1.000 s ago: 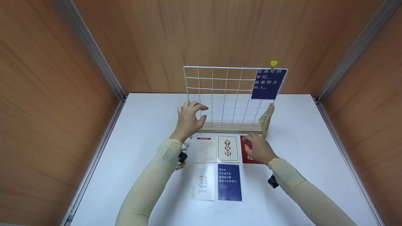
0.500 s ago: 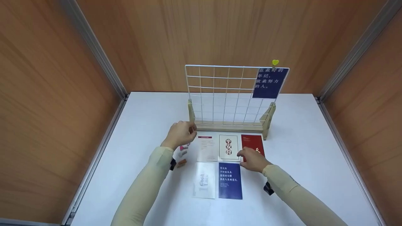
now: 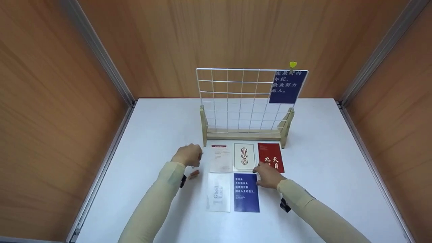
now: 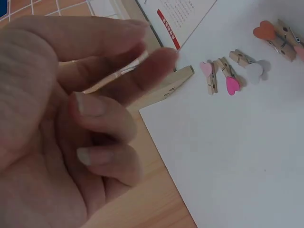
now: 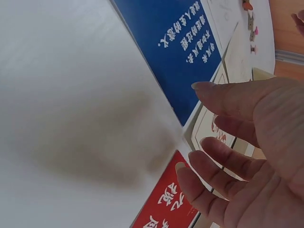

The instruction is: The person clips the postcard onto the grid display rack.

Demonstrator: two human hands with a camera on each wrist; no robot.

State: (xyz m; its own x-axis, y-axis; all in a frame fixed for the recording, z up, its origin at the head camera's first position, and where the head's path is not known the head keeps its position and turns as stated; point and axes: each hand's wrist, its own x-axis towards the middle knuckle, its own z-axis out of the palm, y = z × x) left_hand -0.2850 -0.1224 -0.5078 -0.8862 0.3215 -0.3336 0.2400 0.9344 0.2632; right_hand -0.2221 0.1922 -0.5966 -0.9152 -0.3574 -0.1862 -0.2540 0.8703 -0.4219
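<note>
My left hand hovers at the left of the cards, over small wooden clothespins. Its fingers are loosely bent with nothing between them. In the left wrist view several heart-topped clothespins lie on the table, among them an orange one, a bright pink one and a white one. Just over the corner where the red card and the blue card come close, my right hand holds nothing, its fingers relaxed. A cream card with a red emblem lies left of the red one.
Behind the cards stands a white wire grid on a wooden base. A yellow heart clothespin fixes a dark blue card at its top right. A text card and a "Good Luck" card also lie on the table.
My left hand has come down from in front of the grid's left side to the clothespins. My right hand has slid off the red card toward its lower left corner.
</note>
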